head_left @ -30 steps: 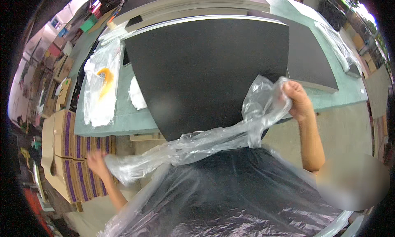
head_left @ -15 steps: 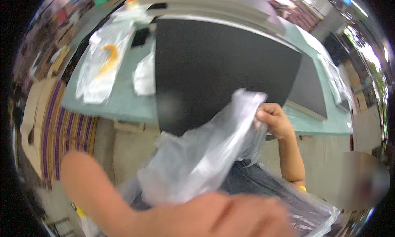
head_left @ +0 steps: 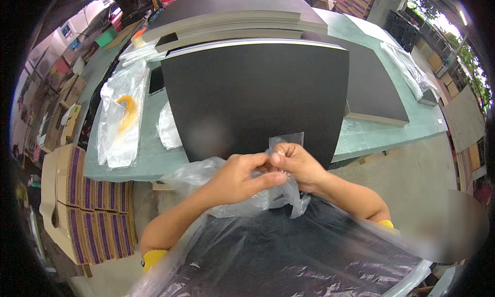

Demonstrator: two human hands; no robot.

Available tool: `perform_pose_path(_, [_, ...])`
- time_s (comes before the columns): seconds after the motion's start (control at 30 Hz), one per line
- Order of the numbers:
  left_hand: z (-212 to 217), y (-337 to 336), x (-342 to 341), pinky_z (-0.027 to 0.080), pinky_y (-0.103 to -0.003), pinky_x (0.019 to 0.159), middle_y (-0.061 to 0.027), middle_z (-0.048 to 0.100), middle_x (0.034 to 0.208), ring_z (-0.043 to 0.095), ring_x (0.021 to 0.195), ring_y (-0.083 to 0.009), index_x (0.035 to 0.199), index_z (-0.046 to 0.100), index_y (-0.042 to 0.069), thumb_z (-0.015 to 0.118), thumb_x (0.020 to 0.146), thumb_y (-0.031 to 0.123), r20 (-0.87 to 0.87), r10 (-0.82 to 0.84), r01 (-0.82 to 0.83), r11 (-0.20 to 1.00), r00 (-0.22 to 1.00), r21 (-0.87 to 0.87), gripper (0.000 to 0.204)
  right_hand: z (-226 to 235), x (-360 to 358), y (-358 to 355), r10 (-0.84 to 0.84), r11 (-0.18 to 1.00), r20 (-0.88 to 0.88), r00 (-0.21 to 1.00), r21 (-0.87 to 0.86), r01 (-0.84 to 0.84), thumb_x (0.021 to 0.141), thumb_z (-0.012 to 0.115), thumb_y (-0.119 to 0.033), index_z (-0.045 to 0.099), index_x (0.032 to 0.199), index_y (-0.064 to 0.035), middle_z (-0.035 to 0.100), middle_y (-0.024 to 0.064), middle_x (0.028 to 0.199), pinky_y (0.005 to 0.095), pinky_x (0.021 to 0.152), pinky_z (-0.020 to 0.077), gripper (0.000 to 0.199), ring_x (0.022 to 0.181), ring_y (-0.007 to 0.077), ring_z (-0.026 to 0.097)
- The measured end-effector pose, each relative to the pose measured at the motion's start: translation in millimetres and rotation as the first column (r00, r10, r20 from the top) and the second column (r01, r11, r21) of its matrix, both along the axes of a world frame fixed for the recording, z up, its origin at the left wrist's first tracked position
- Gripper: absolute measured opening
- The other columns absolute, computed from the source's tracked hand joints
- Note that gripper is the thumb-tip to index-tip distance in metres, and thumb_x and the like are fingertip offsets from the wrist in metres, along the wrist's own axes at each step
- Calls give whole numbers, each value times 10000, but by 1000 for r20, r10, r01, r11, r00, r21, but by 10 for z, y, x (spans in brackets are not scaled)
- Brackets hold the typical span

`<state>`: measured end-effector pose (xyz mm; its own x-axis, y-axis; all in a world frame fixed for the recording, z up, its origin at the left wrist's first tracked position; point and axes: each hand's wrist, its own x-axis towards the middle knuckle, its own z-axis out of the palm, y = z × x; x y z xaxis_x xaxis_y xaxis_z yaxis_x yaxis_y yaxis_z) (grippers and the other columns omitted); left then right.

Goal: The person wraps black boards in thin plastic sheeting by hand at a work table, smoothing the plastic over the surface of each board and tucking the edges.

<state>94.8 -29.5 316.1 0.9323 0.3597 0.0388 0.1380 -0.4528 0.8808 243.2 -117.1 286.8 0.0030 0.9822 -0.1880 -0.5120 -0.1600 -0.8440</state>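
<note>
A pale green worktable (head_left: 381, 134) fills the upper half of the view, with a large black board (head_left: 258, 98) lying flat at its near edge and overhanging it toward the person. Behind it sits a stack of grey boards (head_left: 242, 13), and another black panel (head_left: 374, 88) lies to the right. On the left of the table are a clear bag holding a yellow piece (head_left: 121, 119) and a small crumpled clear wrapper (head_left: 167, 127). Below the table's left end stand cardboard boxes with purple stripes (head_left: 85, 201).

Just in front of the board's near edge, the left hand (head_left: 240, 176) and right hand (head_left: 296, 165) meet, fingertips touching. Both are closed in a pinch on the bunched mouth of a clear plastic bag (head_left: 258, 204). The bag's long axis runs from the hands down toward the person; its gathered end points up and away, a small flap standing above the right hand. Below the hands it spreads wide over a dark panel (head_left: 289, 256) inside it.
</note>
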Motion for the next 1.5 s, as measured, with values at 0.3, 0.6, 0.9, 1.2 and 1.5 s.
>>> perform_pose_path(0.3, [-376, 1013, -764, 401, -270, 523, -72, 557, 605, 509, 543, -140, 654, 565, 12, 581, 751, 147, 173, 662, -676, 658, 729, 331, 167, 232, 546, -232, -88, 983, -82, 993, 151, 100, 817, 569, -241, 516, 746, -79, 533, 6, 666, 240, 544, 420, 185, 588, 98, 507])
perform_pose_path(0.6, [199, 28, 15, 417, -253, 543, -71, 579, 641, 535, 594, -111, 703, 591, 0, 616, 752, 155, 173, 1, -14, 997, 985, 70, 164, 94, 39, 23, 50, 999, -100, 994, 15, -48, 801, 594, -339, 532, 658, -95, 526, -11, 615, 213, 476, 362, 290, 534, 57, 461])
perform_pose_path(0.9, [67, 7, 60, 419, -239, 582, -58, 592, 688, 539, 658, -88, 728, 587, -19, 628, 738, 121, 116, 70, -55, 990, 991, -128, 146, 47, 71, 32, -35, 999, 27, 999, -8, 35, 810, 473, -521, 494, 539, -106, 449, -18, 503, 227, 413, 317, 496, 445, 66, 401])
perform_pose_path(1.2, [7, -37, 80, 401, -227, 576, -50, 575, 657, 507, 635, -71, 715, 589, -5, 611, 743, 104, 151, 192, -161, 967, 970, -195, 115, -57, 105, 37, -111, 993, 184, 977, -14, 115, 821, 446, -535, 469, 498, -112, 397, -36, 458, 211, 386, 246, 532, 414, 50, 339])
perform_pose_path(1.5, [-338, 771, -651, 437, -303, 582, -88, 581, 640, 560, 621, -176, 701, 582, 0, 606, 693, 135, 156, 548, -561, 732, 822, 386, 137, 231, 615, -322, -34, 936, -328, 944, 320, 145, 818, 543, -124, 531, 785, -51, 555, 31, 644, 242, 501, 430, 81, 553, 105, 531])
